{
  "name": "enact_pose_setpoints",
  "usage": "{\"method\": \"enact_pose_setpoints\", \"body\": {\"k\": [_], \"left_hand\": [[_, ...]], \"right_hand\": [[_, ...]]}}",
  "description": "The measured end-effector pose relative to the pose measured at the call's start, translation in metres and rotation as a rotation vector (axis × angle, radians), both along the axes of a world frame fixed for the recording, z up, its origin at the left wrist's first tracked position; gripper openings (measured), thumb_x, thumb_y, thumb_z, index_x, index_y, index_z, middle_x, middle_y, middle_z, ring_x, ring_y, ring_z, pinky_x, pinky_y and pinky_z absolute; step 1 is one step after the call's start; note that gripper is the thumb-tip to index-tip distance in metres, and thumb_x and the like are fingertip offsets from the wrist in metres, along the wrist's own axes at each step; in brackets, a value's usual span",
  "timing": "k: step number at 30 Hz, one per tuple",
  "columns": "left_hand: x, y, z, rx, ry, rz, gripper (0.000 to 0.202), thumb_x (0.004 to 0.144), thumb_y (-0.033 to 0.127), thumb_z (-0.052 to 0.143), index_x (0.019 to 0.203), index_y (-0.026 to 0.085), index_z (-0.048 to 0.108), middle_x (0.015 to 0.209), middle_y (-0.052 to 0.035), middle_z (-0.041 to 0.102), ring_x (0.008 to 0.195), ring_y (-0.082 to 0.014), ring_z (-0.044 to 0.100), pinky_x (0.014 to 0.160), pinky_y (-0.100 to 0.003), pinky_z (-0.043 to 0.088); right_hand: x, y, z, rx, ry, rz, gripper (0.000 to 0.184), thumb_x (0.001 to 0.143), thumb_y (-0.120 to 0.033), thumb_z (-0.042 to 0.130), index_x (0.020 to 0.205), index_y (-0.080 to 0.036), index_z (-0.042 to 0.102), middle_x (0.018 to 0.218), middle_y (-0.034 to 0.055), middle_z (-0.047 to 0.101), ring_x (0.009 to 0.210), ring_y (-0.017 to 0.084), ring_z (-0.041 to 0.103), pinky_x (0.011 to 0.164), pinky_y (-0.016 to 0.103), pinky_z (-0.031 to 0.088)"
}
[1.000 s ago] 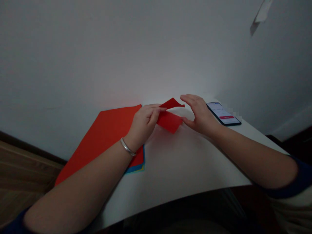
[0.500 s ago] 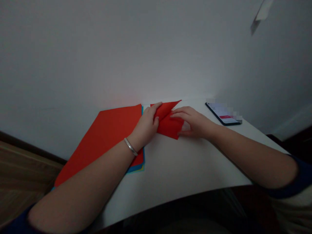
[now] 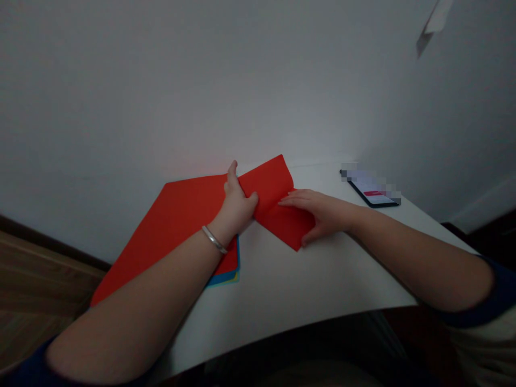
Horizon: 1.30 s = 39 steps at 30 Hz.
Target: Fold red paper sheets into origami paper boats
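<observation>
A small red paper sheet point(image 3: 271, 200) lies spread on the white table point(image 3: 306, 285), its far corner lifted near the wall. My left hand point(image 3: 237, 204) grips its left edge, fingers curled, thumb pointing up; a silver bracelet point(image 3: 214, 240) circles that wrist. My right hand point(image 3: 322, 210) rests on the sheet's right side with fingers stretched flat across the paper and the thumb at the near corner.
A stack of larger sheets, red on top point(image 3: 177, 226) with blue and yellow edges showing, lies under my left forearm. A phone point(image 3: 373, 192) with a lit screen lies at the right near the wall. The table's near edge curves toward me.
The folded red paper has been opened out into a larger flat sheet. My right hand went from hovering open to pressing flat on it; my left hand shifted to the sheet's left edge.
</observation>
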<state>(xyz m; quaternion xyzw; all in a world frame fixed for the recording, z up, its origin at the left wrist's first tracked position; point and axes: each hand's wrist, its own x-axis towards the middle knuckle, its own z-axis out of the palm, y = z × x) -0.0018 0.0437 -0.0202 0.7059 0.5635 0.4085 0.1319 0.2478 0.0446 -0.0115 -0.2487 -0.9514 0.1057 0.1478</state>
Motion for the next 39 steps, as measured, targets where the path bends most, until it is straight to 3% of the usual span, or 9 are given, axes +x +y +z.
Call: {"method": "enact_pose_setpoints", "body": {"k": [2, 5, 7, 10, 17, 22, 26, 33, 39], "left_hand": [[0.003, -0.002, 0.003, -0.054, -0.002, 0.109, 0.089, 0.081, 0.017, 0.055, 0.156, 0.017, 0.006, 0.140, -0.0192, 0.041, 0.128, -0.0292, 0.049, 0.114, -0.052, 0.035], [0.005, -0.008, 0.010, 0.042, 0.173, 0.154, 0.080, 0.079, 0.018, 0.061, 0.152, 0.017, 0.028, 0.149, -0.0188, 0.029, 0.139, -0.0344, 0.035, 0.117, -0.053, 0.031], [0.004, -0.013, 0.014, 0.136, 0.379, 0.101, 0.061, 0.082, 0.020, 0.060, 0.142, 0.020, 0.049, 0.154, -0.0147, 0.027, 0.144, -0.0376, 0.027, 0.117, -0.056, 0.027], [0.003, -0.020, 0.019, 0.193, 0.689, -0.043, 0.042, 0.089, 0.021, 0.052, 0.130, 0.024, 0.062, 0.152, -0.0095, 0.042, 0.146, -0.0370, 0.024, 0.119, -0.062, 0.017], [0.003, -0.020, 0.016, -0.029, 0.905, -0.151, 0.047, 0.100, 0.035, 0.037, 0.141, 0.018, 0.053, 0.151, -0.0159, 0.044, 0.130, -0.0292, 0.051, 0.108, -0.046, 0.041], [0.003, -0.019, 0.016, -0.049, 0.959, -0.095, 0.048, 0.101, 0.038, 0.032, 0.142, 0.021, 0.052, 0.145, -0.0120, 0.052, 0.123, -0.0317, 0.054, 0.102, -0.049, 0.044], [0.003, -0.021, 0.016, -0.039, 0.946, -0.083, 0.049, 0.100, 0.040, 0.035, 0.142, 0.022, 0.052, 0.144, -0.0127, 0.053, 0.121, -0.0338, 0.053, 0.099, -0.051, 0.043], [0.003, -0.023, 0.017, 0.007, 0.919, -0.129, 0.052, 0.097, 0.049, 0.038, 0.139, 0.023, 0.055, 0.130, -0.0170, 0.060, 0.117, -0.0361, 0.054, 0.095, -0.052, 0.043], [0.007, -0.022, 0.012, -0.033, 0.848, -0.369, 0.062, 0.096, 0.045, 0.044, 0.145, 0.007, 0.045, 0.152, -0.0209, 0.041, 0.141, -0.0317, 0.036, 0.117, -0.045, 0.026]], "right_hand": [[0.000, -0.001, 0.000, -0.015, -0.001, -0.005, 0.098, 0.061, -0.060, 0.082, 0.143, -0.019, 0.050, 0.143, 0.0172, 0.054, 0.132, 0.033, 0.048, 0.113, 0.049, 0.032], [0.001, -0.001, 0.000, -0.027, -0.007, 0.022, 0.095, 0.061, -0.058, 0.083, 0.142, -0.018, 0.052, 0.144, 0.0179, 0.052, 0.133, 0.032, 0.047, 0.113, 0.048, 0.032], [0.001, 0.000, 0.000, -0.029, -0.021, 0.039, 0.092, 0.062, -0.057, 0.083, 0.140, -0.018, 0.054, 0.145, 0.0182, 0.051, 0.134, 0.032, 0.046, 0.114, 0.048, 0.032], [0.002, 0.000, 0.001, -0.007, -0.041, 0.038, 0.087, 0.064, -0.057, 0.081, 0.137, -0.016, 0.057, 0.145, 0.0191, 0.051, 0.134, 0.032, 0.045, 0.114, 0.048, 0.032], [0.003, -0.003, 0.010, 0.094, -0.031, 0.043, 0.091, 0.060, -0.056, 0.084, 0.137, -0.015, 0.057, 0.145, 0.0198, 0.051, 0.135, 0.032, 0.045, 0.115, 0.048, 0.030], [0.004, -0.004, 0.011, 0.093, -0.001, 0.054, 0.078, 0.067, -0.039, 0.081, 0.137, -0.017, 0.056, 0.140, 0.0162, 0.057, 0.132, 0.030, 0.048, 0.114, 0.047, 0.033], [0.006, 0.001, 0.007, 0.120, 0.030, 0.045, 0.064, 0.072, -0.022, 0.072, 0.135, -0.019, 0.059, 0.136, 0.0135, 0.061, 0.131, 0.028, 0.050, 0.113, 0.046, 0.035], [0.005, 0.003, 0.008, 0.126, -0.018, 0.084, 0.048, 0.073, -0.011, 0.065, 0.119, -0.025, 0.071, 0.128, 0.0065, 0.067, 0.123, 0.025, 0.057, 0.108, 0.043, 0.041], [0.005, -0.004, 0.025, -0.008, -0.183, -0.058, 0.032, 0.082, -0.017, 0.059, 0.106, -0.028, 0.077, 0.115, 0.0035, 0.074, 0.108, 0.025, 0.066, 0.095, 0.039, 0.049]]}}
